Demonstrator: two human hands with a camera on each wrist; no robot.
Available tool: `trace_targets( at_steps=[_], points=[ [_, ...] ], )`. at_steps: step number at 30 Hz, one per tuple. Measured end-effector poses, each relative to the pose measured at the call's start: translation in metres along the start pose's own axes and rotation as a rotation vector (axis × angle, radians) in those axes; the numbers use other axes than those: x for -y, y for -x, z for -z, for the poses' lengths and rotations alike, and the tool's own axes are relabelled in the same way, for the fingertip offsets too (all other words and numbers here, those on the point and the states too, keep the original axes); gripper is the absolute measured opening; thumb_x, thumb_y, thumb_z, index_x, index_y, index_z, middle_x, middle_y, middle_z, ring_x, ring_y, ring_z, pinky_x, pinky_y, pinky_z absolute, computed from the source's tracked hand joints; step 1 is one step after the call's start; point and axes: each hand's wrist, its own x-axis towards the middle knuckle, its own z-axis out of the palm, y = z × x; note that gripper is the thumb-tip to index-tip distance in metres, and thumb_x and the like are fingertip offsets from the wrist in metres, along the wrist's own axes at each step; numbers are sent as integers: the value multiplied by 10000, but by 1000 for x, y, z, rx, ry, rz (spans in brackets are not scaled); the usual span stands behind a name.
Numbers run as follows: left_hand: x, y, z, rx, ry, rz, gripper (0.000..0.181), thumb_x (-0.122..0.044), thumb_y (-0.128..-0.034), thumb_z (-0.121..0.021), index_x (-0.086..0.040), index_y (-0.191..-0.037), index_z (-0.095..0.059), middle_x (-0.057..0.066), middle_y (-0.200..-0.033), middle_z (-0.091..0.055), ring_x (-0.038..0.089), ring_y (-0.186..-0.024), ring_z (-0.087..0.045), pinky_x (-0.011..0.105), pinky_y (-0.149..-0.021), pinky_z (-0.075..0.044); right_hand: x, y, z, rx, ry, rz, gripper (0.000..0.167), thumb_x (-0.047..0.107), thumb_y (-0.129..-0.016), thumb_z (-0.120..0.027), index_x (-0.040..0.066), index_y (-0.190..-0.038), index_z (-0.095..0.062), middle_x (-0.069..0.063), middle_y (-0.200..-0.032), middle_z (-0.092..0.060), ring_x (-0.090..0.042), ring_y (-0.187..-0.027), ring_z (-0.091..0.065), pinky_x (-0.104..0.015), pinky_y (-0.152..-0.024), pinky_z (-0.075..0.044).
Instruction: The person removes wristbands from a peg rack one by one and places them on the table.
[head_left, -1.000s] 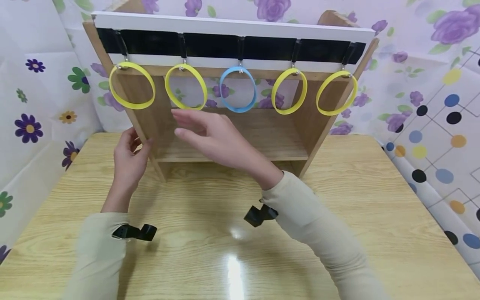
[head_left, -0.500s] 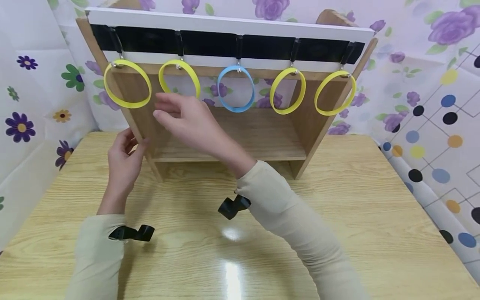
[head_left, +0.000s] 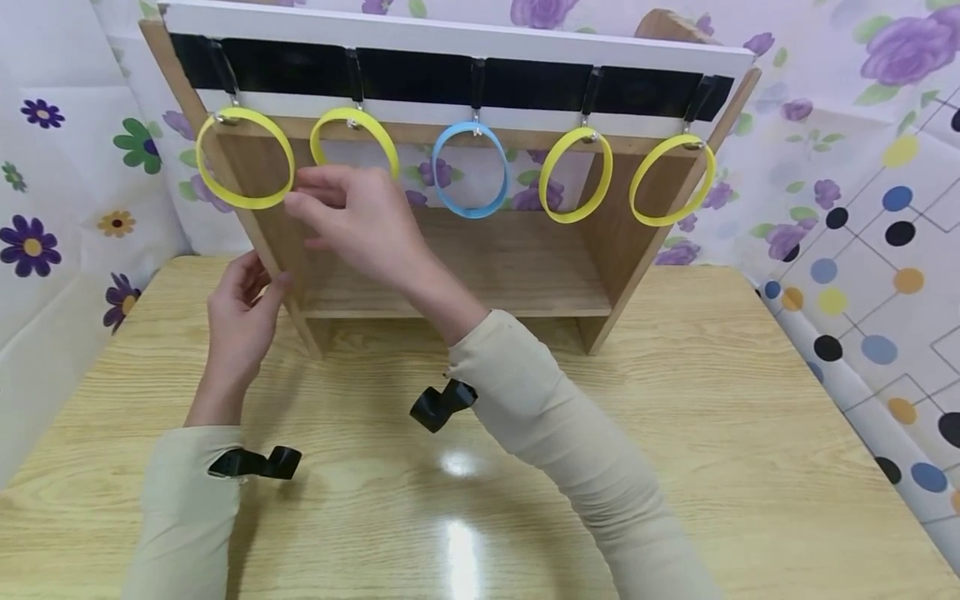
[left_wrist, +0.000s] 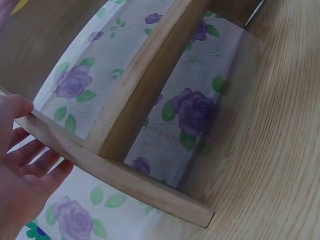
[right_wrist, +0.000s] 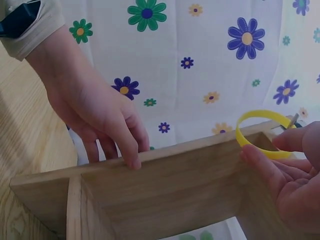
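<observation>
- Yellow ring [head_left: 246,202] hangs at the left end of the row, on a metal hook [right_wrist: 294,120] under the white bar [head_left: 450,35]; the work is around this one.
- Right hand [head_left: 367,221] is at the right edge of this ring. Its thumb and forefinger stand a little parted, with the band close to their tips; whether they touch it, I cannot tell.
- Left hand [head_left: 242,312] grips the side panel [right_wrist: 175,180] of the wooden shelf [head_left: 517,262], thumb on the inner side and the other fingers on the outer side; it seems to steady the frame on the bench [head_left: 337,517].
- Step in hand, as I judge it, is taking hold of the end ring, which is on its hook.
- Next move calls, I think, for bringing the right fingers together on the thin band, gently, so that the shelf does not shake.
- Blue ring [head_left: 476,213] and three other yellow rings [head_left: 567,217] hang further to the right, apart from the fingertips.
</observation>
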Motion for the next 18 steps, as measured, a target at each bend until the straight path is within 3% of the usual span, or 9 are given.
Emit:
trace_targets(
  at_steps=[8, 13, 18],
  points=[
    [1, -1, 1, -5, 8, -5, 392, -66, -957, -567, -55, -1347, -525, 71, -1265, -567, 173, -1173, -534, 316, -974, -449, 4, -3, -8, -70, 31, -38, 349, 130, -952, -623, -16, -1268, -597, -28, -1052, -696, -34, -859, -657, -174, -650, -534],
    [1, -1, 1, -8, 14, -3, 393, -63, -954, -570, -49, -1344, -526, 61, -1253, -570, 167, -1161, -540, 308, -969, -452, 4, -6, -12, -111, 76, -9, 258, 134, -943, -637, 1, -1163, -662, -19, -1016, -696, -69, -798, -677, -162, -630, -528],
    [2, -1, 2, 4, -13, 2, 417, -89, -965, -563, -55, -1375, -499, 86, -1294, -551, 166, -1179, -528, 327, -984, -444, 3, -6, -13, -139, 52, 10, 227, 115, -933, -648, -9, -1122, -675, -31, -970, -703, -74, -787, -680, -172, -640, -533]
  ],
)
